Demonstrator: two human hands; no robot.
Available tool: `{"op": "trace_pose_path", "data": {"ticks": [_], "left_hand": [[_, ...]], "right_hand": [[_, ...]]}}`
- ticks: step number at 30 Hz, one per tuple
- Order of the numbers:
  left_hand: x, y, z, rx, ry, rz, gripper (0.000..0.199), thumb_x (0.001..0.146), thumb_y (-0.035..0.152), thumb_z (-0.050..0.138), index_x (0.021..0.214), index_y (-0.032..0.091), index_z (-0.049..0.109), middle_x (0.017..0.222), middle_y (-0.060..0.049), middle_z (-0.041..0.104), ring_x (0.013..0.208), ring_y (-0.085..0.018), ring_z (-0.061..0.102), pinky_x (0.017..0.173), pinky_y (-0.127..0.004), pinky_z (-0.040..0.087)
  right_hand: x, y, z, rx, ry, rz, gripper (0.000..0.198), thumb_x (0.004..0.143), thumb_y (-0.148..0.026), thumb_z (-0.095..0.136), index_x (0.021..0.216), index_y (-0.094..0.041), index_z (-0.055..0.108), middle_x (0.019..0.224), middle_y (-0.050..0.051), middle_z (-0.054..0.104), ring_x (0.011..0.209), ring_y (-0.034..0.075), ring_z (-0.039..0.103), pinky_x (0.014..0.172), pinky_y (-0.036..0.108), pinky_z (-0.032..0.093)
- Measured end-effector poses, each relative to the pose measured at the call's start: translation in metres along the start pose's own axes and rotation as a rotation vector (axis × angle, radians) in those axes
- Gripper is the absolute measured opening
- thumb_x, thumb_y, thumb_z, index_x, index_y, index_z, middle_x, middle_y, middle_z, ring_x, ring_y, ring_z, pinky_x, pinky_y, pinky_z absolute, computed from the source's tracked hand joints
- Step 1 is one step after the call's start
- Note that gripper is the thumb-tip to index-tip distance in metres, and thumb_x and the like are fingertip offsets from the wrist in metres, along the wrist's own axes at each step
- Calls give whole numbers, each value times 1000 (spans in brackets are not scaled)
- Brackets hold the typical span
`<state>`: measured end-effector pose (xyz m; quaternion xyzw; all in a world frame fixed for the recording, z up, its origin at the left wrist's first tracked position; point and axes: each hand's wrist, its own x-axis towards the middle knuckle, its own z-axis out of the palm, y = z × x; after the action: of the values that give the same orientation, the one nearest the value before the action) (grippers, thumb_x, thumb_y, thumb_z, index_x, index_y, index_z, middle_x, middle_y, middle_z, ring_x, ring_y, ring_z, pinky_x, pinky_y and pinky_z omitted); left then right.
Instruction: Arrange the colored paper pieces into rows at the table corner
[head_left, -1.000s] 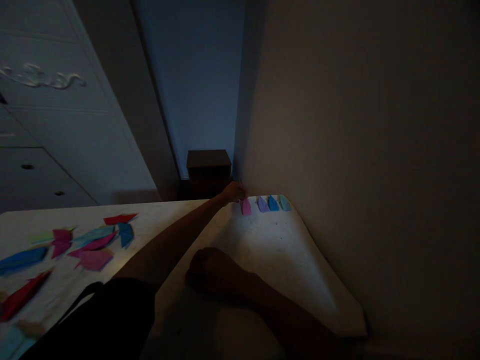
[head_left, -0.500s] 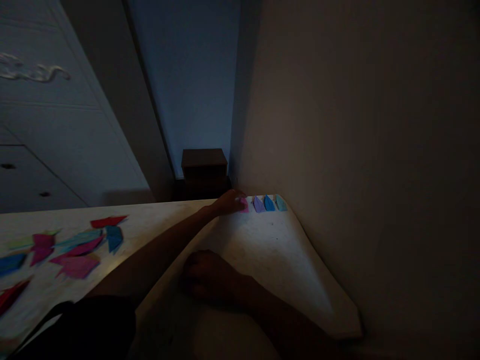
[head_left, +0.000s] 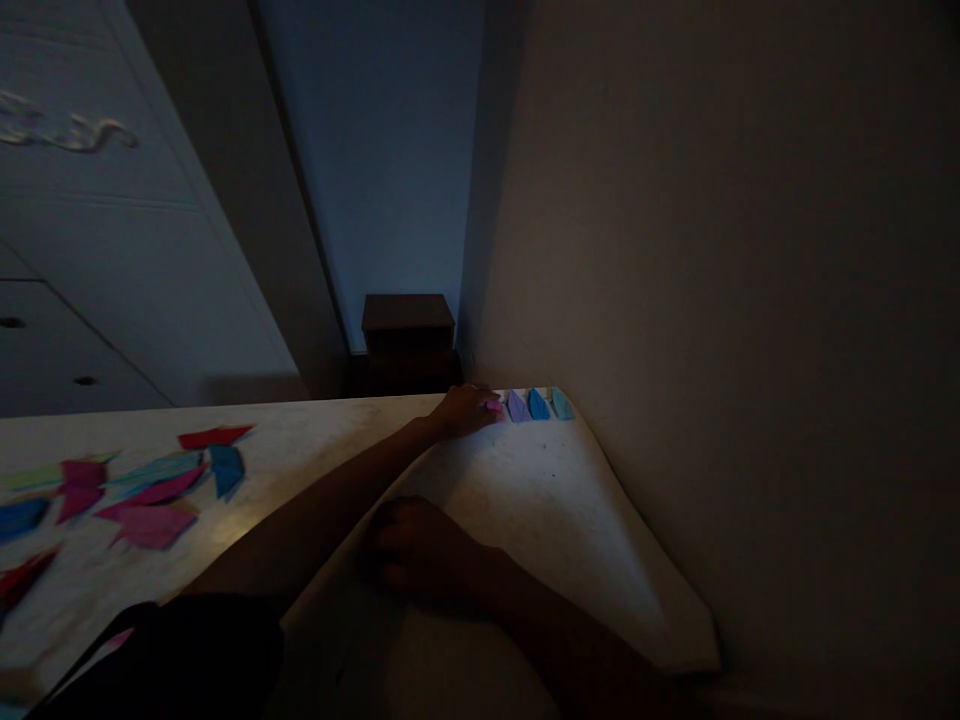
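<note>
Pink origami piece (head_left: pixel 495 408) is seen at the fingertips of the left grip (head_left: pixel 459 411), close to the far edge of the counter (head_left: pixel 562 540); it is touched there and partly covered by the fingers, though whether it is pinched or only pressed down cannot be told; the fingers are bent and brought near one another, with little gap shown. Just to the right of that grip, a short row is formed by a lavender origami piece (head_left: pixel 517 406), a blue origami piece (head_left: pixel 538 404) and a pale teal origami piece (head_left: pixel 562 403); all three are set side by side along the far edge. Nearer the viewer than the left grip, the right grip (head_left: pixel 409 545) is rested low over the counter with its fingers curled inward; its inside is hidden in shadow, so whether anything is held cannot be told. Well to the left of both grips, larger folded papers are spread loosely: a red origami piece (head_left: pixel 215 437), a dark teal origami piece (head_left: pixel 226 472) and a larger pink origami piece (head_left: pixel 154 526) among them. Beyond the left grip, a brown wooden cabinet (head_left: pixel 409 312) is seen, past the counter's edge; to the right of both grips, the counter is bordered by a wall (head_left: pixel 675 250).
</note>
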<state>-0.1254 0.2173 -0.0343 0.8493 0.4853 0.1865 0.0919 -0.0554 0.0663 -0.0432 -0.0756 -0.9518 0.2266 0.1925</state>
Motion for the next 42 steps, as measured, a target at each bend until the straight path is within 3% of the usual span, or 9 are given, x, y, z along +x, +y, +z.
{"op": "trace_pose_path", "data": {"ticks": [9, 13, 18, 24, 28, 35, 42], "left_hand": [[-20, -6, -5, -117, 24, 101, 42, 89, 32, 54, 128, 17, 57, 136, -13, 55, 127, -24, 50, 109, -37, 35], [-47, 5, -22, -83, 4, 84, 44, 89, 32, 55, 131, 18, 55, 142, -13, 50, 129, -24, 47, 110, -39, 35], [-92, 26, -48, -50, -17, 16, 37, 89, 32, 56, 122, 17, 61, 134, -13, 57, 125, -26, 51, 107, -42, 38], [-164, 52, -64, -241, 96, -175, 28, 89, 33, 54, 112, 22, 66, 117, -6, 68, 108, -22, 61, 98, -35, 46], [-219, 60, -70, -424, 156, -316, 28, 92, 37, 47, 104, 23, 68, 106, -4, 72, 97, -19, 65, 87, -31, 51], [-306, 69, -79, -449, 300, -569, 27, 89, 37, 46, 91, 26, 70, 95, -5, 73, 91, -21, 66, 84, -34, 52], [-351, 76, -67, -507, 456, -653, 25, 90, 39, 49, 97, 27, 70, 102, -4, 73, 97, -21, 66, 88, -35, 52]], "right_hand": [[-2, -3, -1, 21, -6, 31, 12, 88, -21, 59, 90, -14, 69, 92, 6, 67, 85, 17, 58, 83, 30, 44], [-1, -3, 0, 37, 0, 39, 9, 86, -18, 62, 88, -13, 69, 87, 5, 67, 81, 16, 57, 78, 28, 44], [-1, -13, -8, 108, 7, 81, 12, 86, -15, 60, 90, -12, 70, 93, 7, 68, 85, 16, 59, 78, 27, 43], [-5, -16, -5, 109, -16, 233, 13, 86, -17, 59, 88, -14, 71, 86, 6, 71, 79, 18, 61, 75, 29, 45], [-4, -10, 0, 90, 26, 132, 12, 81, -14, 63, 90, -13, 71, 97, 9, 70, 88, 19, 61, 79, 30, 45], [-5, -14, -4, 114, 59, 102, 15, 90, -22, 57, 82, -15, 69, 84, 5, 62, 80, 16, 56, 75, 28, 44], [-5, -26, -12, 237, 9, 195, 25, 94, -31, 50, 82, -18, 68, 90, 8, 63, 85, 18, 58, 78, 32, 46]]}}
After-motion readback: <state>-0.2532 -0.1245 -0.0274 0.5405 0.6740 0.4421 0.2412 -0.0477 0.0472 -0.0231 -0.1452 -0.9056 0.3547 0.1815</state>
